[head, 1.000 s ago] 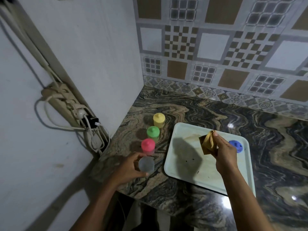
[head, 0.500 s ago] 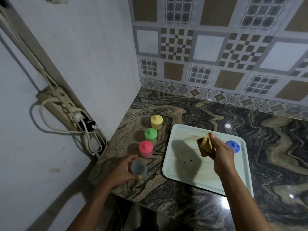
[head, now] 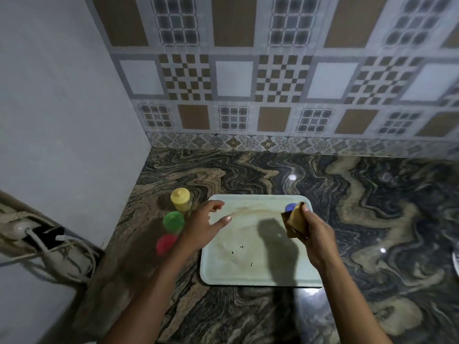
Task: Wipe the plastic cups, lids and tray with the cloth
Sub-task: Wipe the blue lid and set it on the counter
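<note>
A pale tray (head: 248, 274) with smears and dark specks lies on the marble counter. Left of it stand three lidded cups in a row: yellow (head: 180, 199), green (head: 173, 220) and pink (head: 165, 243). My left hand (head: 202, 227) hovers over the tray's left edge, fingers spread, holding nothing. My right hand (head: 313, 234) is closed on a folded brown cloth (head: 295, 220) above the tray's far right corner. A blue lid (head: 290, 207) lies on the tray there, partly hidden by the cloth. The clear cup is hidden from view.
The marble counter (head: 372, 219) ends at a white wall on the left and a tiled wall behind. A power strip with plugs and cables (head: 44, 242) hangs on the left wall. A round object's edge (head: 455, 261) shows at the far right.
My left hand has let go of the clear cup at the counter's front left and moved right over the tray's left edge. The view has swung right. My right hand still holds the cloth.
</note>
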